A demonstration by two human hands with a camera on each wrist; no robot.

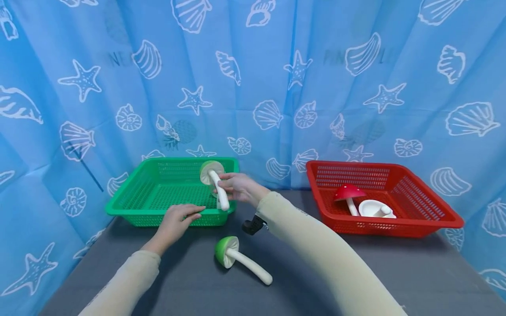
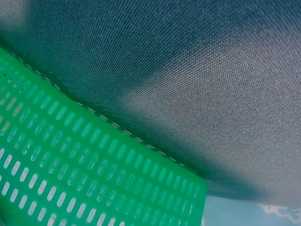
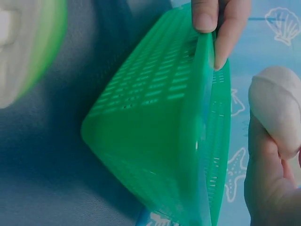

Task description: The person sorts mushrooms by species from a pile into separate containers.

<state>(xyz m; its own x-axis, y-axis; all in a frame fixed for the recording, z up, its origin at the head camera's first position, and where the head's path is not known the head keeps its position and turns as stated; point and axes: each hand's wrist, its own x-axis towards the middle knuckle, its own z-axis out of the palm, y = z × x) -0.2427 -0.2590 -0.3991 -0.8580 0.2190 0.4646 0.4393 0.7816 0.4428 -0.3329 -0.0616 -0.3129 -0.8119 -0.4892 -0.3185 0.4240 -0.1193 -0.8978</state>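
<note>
My right hand [image 1: 239, 188] holds a toy mushroom [image 1: 222, 197] by its white stem over the front right corner of the green basket [image 1: 130, 211]. Its green cap tilts up and away, with the pale underside facing me. The stem's rounded end [image 3: 277, 108] fills the right side of the right wrist view. At the basket's front rim, my left hand [image 1: 176, 223] pinches the edge between thumb and finger, as the right wrist view shows. Another green-capped mushroom [image 1: 249, 264] lies on its side on the table, in front of the basket.
To the right stands a red basket [image 1: 399, 229]. Inside it are a red-capped mushroom [image 1: 348, 193] and another mushroom [image 1: 371, 208] with its white underside and stem showing. A grey cloth [image 1: 189, 285] covers the table, and a blue shell-patterned curtain [image 1: 253, 70] hangs behind.
</note>
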